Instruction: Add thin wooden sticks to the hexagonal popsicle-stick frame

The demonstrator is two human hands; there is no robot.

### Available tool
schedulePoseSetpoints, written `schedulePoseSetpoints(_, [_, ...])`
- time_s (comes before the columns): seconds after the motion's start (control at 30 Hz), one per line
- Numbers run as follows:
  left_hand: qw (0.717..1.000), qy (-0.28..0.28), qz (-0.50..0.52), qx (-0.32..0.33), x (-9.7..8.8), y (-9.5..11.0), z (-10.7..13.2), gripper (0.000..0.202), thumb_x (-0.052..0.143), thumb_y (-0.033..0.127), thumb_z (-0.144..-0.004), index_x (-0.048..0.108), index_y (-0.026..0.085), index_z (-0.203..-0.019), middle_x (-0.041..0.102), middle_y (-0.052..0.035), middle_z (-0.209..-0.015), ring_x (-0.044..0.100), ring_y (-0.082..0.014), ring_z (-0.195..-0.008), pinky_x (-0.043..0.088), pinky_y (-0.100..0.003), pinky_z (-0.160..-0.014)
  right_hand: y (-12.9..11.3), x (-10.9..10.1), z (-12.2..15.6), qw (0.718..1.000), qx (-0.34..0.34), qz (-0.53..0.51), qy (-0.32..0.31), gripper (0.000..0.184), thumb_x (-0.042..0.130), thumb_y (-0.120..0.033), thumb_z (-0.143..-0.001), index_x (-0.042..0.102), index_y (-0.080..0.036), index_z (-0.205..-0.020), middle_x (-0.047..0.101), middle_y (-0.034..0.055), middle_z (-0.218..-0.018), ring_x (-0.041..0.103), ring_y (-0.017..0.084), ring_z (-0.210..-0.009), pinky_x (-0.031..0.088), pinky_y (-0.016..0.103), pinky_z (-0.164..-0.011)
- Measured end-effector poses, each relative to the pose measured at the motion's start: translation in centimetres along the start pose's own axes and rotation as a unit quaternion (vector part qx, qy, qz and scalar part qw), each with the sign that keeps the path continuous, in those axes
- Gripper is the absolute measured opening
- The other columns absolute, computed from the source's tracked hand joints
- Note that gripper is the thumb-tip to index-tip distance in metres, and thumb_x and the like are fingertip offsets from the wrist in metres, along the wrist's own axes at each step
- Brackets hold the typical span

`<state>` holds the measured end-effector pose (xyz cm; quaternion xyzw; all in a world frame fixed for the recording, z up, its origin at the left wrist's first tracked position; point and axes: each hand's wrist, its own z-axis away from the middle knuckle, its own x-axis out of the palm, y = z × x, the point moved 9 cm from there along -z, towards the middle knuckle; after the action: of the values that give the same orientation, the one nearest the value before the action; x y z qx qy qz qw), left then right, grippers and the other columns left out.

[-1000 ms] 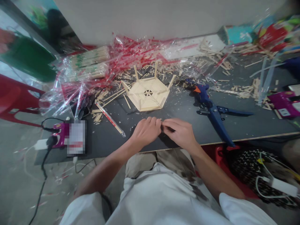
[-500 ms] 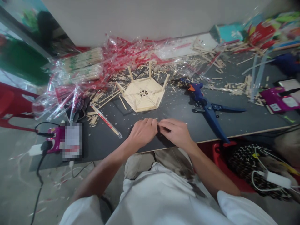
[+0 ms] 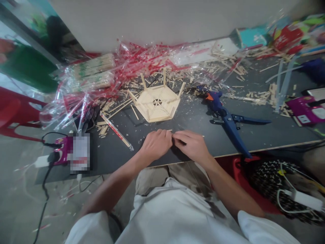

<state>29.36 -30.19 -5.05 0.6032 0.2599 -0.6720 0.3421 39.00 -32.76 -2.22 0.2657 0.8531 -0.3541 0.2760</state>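
Observation:
My left hand (image 3: pixel 157 144) and my right hand (image 3: pixel 191 144) meet near the table's front edge, fingers curled in and pinched together. A pale wooden stick (image 3: pixel 203 136) pokes out past my right knuckles; most of it is hidden by the fingers. Another pale tip shows just above my left fingertips. Behind the hands stands a six-sided frame of glued wooden sticks (image 3: pixel 165 113), with a round gap at its centre and posts rising from its corners. A blue glue gun (image 3: pixel 215 98) and blue-handled cutters (image 3: pixel 232 130) lie to the right.
Red and clear plastic wrappers (image 3: pixel 142 56) and packs of chopsticks (image 3: pixel 95 64) heap up at the back left. A wrapped pair of chopsticks (image 3: pixel 118 132) lies left of my hands. Purple power strips (image 3: pixel 62 149) sit at both sides. A red stool (image 3: pixel 15 108) stands left.
The whole view has shifted slightly, so things appear a little farther right. My hands keep the same pinched pose close together.

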Motion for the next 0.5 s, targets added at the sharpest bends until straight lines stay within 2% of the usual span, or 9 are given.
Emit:
schedulePoseSetpoints(0.33, [0.999,0.035,-0.023,0.022,-0.02,-0.02,0.02,0.025,0.04,0.021,-0.107,0.062,0.017,-0.096,0.068,-0.0081,-0.089,0.068,-0.0255,-0.089,0.044,-0.035,-0.064,0.24,-0.51,-0.38,0.999,0.033,-0.013,0.016,0.017,0.06,-0.01,-0.093,0.073,-0.021,-0.095,0.08,0.0046,-0.092,0.075,0.018,-0.081,0.061,0.031,-0.077])
schedulePoseSetpoints(0.5, [0.999,0.01,-0.014,0.039,-0.13,-0.25,0.03,0.025,0.038,0.024,-0.109,0.061,0.016,-0.101,0.069,-0.0074,-0.095,0.069,-0.0234,-0.089,0.039,-0.033,-0.057,0.27,-0.69,-0.65,0.999,0.03,-0.011,0.02,0.015,0.06,-0.012,-0.096,0.072,-0.021,-0.097,0.079,0.0055,-0.091,0.073,0.019,-0.083,0.061,0.034,-0.078])
